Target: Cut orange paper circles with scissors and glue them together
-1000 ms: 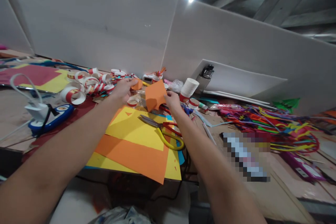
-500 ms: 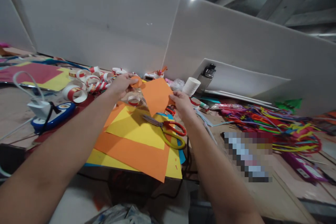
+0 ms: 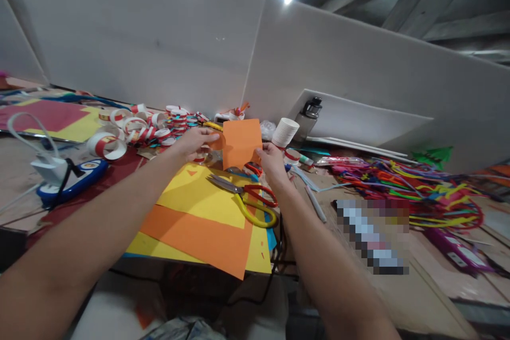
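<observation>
My right hand pinches the right edge of an orange paper sheet and holds it upright above the table. My left hand is closed on a small orange paper piece that touches the sheet's left edge. Below them, scissors with red and yellow handles lie on a stack of yellow and orange sheets.
Several red-and-white paper rings are piled at the back left. A stack of white paper cups and a dark bottle stand by the white wall. Tangled coloured paper strips fill the right. A blue object with a white plug lies left.
The orange sheet has turned from a tilted position to upright and square. My left hand has brought its small orange piece over to the sheet's left edge.
</observation>
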